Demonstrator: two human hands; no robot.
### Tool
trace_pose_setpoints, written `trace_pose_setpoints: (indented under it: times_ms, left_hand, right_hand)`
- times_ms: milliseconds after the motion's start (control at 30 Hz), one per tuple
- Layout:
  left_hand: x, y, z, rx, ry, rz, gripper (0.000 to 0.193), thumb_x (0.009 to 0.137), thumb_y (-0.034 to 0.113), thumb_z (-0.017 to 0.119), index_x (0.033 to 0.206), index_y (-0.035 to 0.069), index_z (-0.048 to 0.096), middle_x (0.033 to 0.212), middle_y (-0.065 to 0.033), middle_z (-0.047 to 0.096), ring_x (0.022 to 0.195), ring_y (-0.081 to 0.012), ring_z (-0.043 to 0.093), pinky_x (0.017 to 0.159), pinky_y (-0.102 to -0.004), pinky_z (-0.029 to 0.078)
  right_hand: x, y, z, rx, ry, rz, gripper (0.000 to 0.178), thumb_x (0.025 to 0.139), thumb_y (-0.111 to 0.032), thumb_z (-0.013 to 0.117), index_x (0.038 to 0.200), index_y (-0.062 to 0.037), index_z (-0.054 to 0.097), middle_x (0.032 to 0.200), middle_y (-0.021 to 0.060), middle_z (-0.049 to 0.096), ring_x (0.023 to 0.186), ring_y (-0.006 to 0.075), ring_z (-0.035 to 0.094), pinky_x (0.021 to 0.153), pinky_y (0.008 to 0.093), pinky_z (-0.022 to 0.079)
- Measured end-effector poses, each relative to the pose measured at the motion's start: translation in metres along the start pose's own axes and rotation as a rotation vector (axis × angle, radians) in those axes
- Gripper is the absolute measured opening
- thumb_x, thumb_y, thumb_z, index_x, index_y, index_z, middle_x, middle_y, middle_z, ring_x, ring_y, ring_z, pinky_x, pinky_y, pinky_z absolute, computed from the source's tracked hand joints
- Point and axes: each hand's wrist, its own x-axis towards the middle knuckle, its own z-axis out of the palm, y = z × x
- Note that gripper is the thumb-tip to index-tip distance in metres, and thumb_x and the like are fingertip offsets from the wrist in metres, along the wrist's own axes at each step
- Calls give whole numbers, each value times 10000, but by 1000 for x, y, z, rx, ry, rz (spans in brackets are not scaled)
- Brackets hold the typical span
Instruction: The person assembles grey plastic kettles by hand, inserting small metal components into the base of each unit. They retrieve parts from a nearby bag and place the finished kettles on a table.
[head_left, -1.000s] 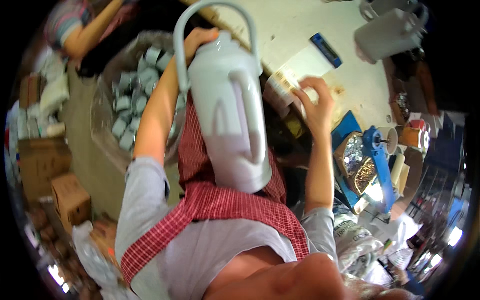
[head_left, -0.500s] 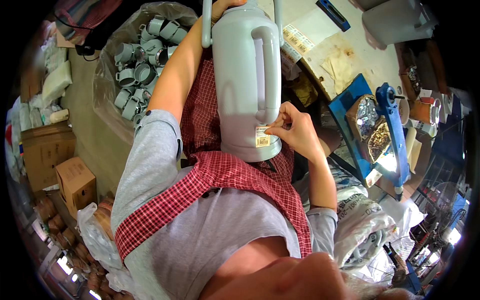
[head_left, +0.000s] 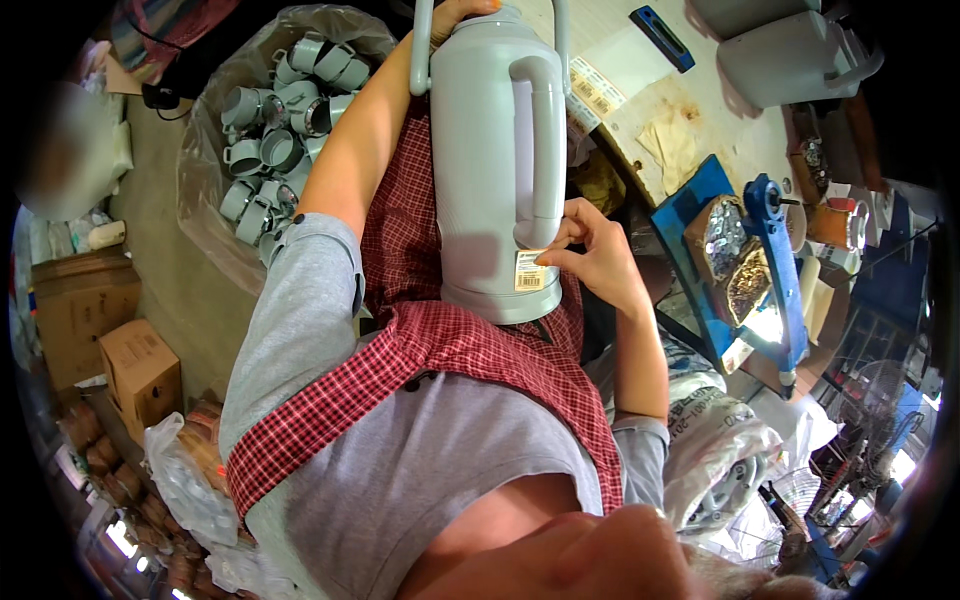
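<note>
A pale grey vacuum jug (head_left: 478,170) rests across my lap, with its base toward me and its neck at the far end. It has a long side handle (head_left: 546,150) and a carrying handle (head_left: 421,50) at the top. My left hand (head_left: 452,18) holds the jug at its neck; part of the hand is hidden behind it. Low on the jug's body is a small printed label (head_left: 529,272). My right hand (head_left: 600,258) pinches the label's right edge with thumb and fingers, just below the side handle.
A clear plastic bag (head_left: 200,190) of grey cup-like parts (head_left: 282,148) stands at left. To the right, a worktable (head_left: 720,110) carries a label sheet (head_left: 594,88) and a dark blue tool (head_left: 662,38). A blue metal fixture (head_left: 783,270) stands nearby. Cardboard boxes (head_left: 140,365) lie lower left.
The label's right edge is still pinched by my right hand, and the label appears slightly flatter and straighter on the jug. The view has shifted a little; my left hand keeps its hold.
</note>
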Motion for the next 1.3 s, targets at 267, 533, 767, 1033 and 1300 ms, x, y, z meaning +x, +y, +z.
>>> trace_pose_setpoints:
  times_ms: [267,533,767,1033,1300]
  left_hand:
    - [-10,5,5,-62,-73,-75,263,898,269,519,707,98,579,693,-29,595,630,-143,536,636,-304,450]
    - [-15,10,1,-143,-100,-154,262,896,320,544,869,75,634,821,-44,637,747,-156,576,717,-307,464]
    - [3,115,-87,206,182,320,358,877,344,609,971,21,730,940,-58,711,910,-149,639,841,-334,503]
    - [114,350,-84,954,315,734,389,889,222,607,533,150,466,531,68,431,463,-70,355,447,-276,284]
    - [203,330,-126,1448,767,690,158,920,199,589,855,57,606,788,-41,568,716,-189,530,667,-358,408]
  right_hand:
    - [-4,-18,12,-242,29,-9,441,759,-18,770,1131,50,543,856,138,718,771,221,706,715,318,523]
    - [-43,36,36,-832,521,-598,849,787,-401,761,1432,16,400,1480,227,406,1340,382,438,1070,591,323]
    - [-53,-14,-52,-983,439,-342,1034,779,-660,608,1519,-13,286,1521,232,369,1415,401,347,1156,562,235]
    - [83,-169,-396,-1166,1482,-457,804,844,-437,736,1420,38,438,1477,244,413,1365,311,433,1095,394,386]
    - [146,-170,-419,-533,1465,-666,359,892,-402,709,977,-53,717,678,-15,597,650,87,548,629,256,449]
